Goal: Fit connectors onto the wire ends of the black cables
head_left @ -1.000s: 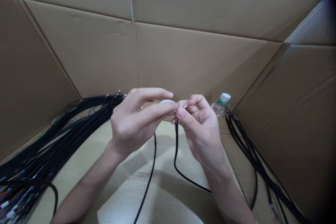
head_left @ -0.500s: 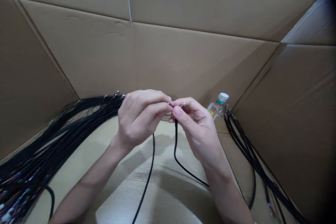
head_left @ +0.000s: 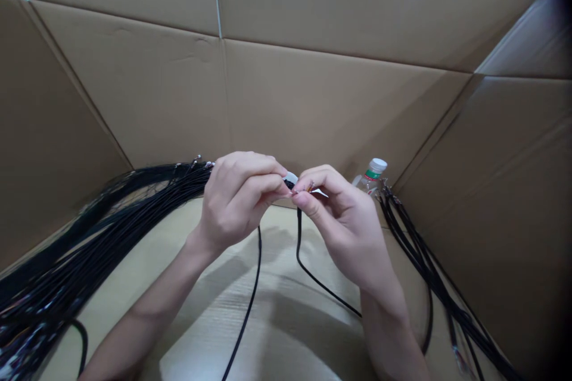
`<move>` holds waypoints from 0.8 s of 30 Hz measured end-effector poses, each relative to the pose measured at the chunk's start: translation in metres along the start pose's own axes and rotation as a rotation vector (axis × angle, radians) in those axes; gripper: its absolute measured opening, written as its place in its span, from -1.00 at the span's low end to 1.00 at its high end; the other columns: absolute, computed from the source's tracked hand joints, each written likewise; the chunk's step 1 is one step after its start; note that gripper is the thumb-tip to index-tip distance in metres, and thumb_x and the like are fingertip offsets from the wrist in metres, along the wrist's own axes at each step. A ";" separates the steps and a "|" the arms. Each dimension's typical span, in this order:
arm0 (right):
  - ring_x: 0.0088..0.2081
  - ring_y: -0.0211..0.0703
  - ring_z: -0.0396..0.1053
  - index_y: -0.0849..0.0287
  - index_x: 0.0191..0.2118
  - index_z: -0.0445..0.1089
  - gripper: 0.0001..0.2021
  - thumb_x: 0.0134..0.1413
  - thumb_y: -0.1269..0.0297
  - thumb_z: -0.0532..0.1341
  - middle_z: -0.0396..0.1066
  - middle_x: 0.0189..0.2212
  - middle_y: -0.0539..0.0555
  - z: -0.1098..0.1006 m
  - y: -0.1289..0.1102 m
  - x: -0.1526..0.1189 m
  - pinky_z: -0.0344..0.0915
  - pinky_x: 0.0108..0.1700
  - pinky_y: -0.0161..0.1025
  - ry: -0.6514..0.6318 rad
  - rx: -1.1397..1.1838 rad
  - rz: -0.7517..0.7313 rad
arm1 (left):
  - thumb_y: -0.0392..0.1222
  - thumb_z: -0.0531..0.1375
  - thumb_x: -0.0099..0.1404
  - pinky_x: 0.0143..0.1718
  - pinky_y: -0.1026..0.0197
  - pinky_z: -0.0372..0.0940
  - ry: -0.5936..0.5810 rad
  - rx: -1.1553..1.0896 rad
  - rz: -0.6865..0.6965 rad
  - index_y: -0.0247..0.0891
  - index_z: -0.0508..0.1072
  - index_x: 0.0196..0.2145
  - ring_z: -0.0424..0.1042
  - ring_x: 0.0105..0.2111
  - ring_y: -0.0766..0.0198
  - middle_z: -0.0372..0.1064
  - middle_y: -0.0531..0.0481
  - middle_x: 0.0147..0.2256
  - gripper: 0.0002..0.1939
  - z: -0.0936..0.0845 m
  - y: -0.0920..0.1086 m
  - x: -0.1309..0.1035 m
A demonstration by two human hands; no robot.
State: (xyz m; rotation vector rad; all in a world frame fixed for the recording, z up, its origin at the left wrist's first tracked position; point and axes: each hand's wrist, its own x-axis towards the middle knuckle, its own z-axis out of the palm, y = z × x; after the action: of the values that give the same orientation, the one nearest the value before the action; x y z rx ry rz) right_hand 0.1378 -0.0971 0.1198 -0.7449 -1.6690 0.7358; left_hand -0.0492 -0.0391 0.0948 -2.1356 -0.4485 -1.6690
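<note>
My left hand (head_left: 243, 202) and my right hand (head_left: 342, 211) meet at the middle, fingertips nearly touching. Between them are the thin coloured wires (head_left: 309, 187) at the end of a black cable (head_left: 299, 238). Both hands are closed in a pinch on these wires; fingers partly hide them. Orange and reddish strands show near my right thumb. The cable hangs below the right fingertips and curves off behind my right forearm. Another black cable length (head_left: 252, 297) runs down from beneath my left hand. Behind the fingertips a white-rimmed round thing (head_left: 291, 178) with something dark in it partly shows.
A thick bundle of black cables (head_left: 134, 232) lies along the left side. On the right, several black cables (head_left: 429, 268) stretch toward the front, near a clear bottle (head_left: 373, 175) with a white cap. Cardboard walls (head_left: 348, 95) enclose the pale tabletop (head_left: 214, 321).
My right hand has turned and its fingers have shifted slightly on the wires. The white-rimmed thing behind the fingertips now shows more. The view has moved a little.
</note>
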 end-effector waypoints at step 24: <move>-0.20 -0.22 0.31 0.11 -0.22 0.32 -0.84 0.47 0.45 0.19 0.33 -0.25 0.00 0.018 0.004 -0.004 0.29 -0.15 -0.25 0.152 -0.269 -0.210 | -0.32 0.32 0.40 0.11 0.01 0.36 -0.186 -0.181 -0.423 -0.19 0.55 -0.27 0.46 0.07 0.13 0.48 -0.07 0.08 -0.92 -0.026 0.033 0.023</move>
State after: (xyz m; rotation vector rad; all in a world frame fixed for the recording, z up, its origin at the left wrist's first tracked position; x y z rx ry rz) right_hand 0.1211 -0.0993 0.1111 -0.7771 -1.6930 0.3034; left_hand -0.0504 -0.0800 0.1190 -2.4713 -0.8878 -1.7879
